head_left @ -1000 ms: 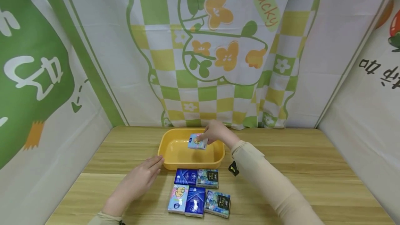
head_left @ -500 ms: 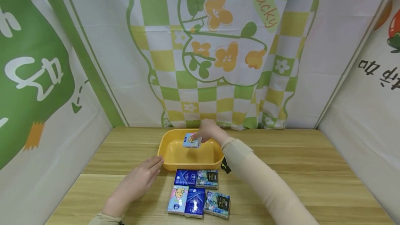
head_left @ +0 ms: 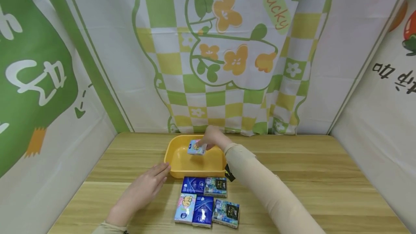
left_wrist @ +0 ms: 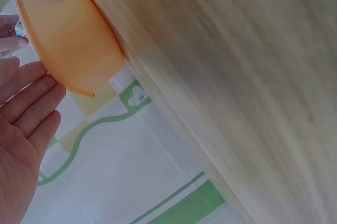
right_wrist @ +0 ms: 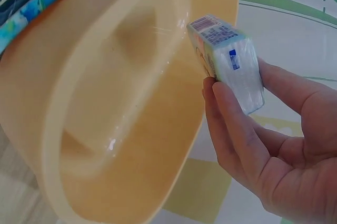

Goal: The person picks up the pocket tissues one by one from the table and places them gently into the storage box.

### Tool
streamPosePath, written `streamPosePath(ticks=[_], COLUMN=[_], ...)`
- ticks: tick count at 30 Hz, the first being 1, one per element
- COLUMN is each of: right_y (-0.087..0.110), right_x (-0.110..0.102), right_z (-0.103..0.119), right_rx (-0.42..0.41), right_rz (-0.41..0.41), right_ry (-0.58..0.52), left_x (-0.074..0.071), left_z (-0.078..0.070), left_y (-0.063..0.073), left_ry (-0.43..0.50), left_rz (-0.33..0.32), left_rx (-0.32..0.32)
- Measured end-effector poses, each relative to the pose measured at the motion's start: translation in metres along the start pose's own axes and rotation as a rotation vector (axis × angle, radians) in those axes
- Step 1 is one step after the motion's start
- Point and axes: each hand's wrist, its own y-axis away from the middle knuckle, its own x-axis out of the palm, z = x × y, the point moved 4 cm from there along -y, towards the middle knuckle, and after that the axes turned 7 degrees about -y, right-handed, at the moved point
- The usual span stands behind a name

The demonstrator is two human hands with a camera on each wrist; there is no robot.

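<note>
My right hand (head_left: pixel 213 137) pinches a small light-blue and pink tissue pack (head_left: pixel 196 147) between thumb and fingers, over the yellow plastic basin (head_left: pixel 195 173). In the right wrist view the tissue pack (right_wrist: pixel 226 61) shows its white plastic end and a printed side, and the inside of the basin (right_wrist: pixel 131 92) holds nothing. My left hand (head_left: pixel 147 183) has its fingers straight, with the tips touching the basin's left front corner. In the left wrist view the left hand (left_wrist: pixel 26 119) lies against the outer wall of the basin (left_wrist: pixel 79 40).
Several tissue packs lie in front of the basin in two rows: a dark blue pack (head_left: pixel 193 185) beside a floral pack (head_left: pixel 216 186), then a light-blue pack (head_left: pixel 185 208), another dark blue pack (head_left: pixel 203 211) and a floral pack (head_left: pixel 226 213). A printed curtain (head_left: pixel 227 100) hangs behind the wooden table (head_left: pixel 302 176).
My right hand has moved a little to the left over the basin with the tissue pack in its fingers. The left hand has stayed at the basin's corner.
</note>
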Motion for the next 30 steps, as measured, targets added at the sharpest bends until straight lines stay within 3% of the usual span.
streamPosePath(ticks=[8,20,30], right_y=[-0.008,-0.015,-0.019], right_x=[0.011,0.018,0.024], right_z=[-0.004,0.001,0.001], right_rx=[0.029,0.059,0.028], right_rz=[-0.01,0.012,0.032], right_ry=[-0.112,-0.093,-0.199], left_x=[0.001,0.001,0.0], left_z=[0.0,0.0,0.0], left_y=[0.0,0.0,0.0], left_ry=[0.0,0.001,0.003], left_rz=[0.001,0.006,0.034], left_rx=[0.006,0.001,-0.012])
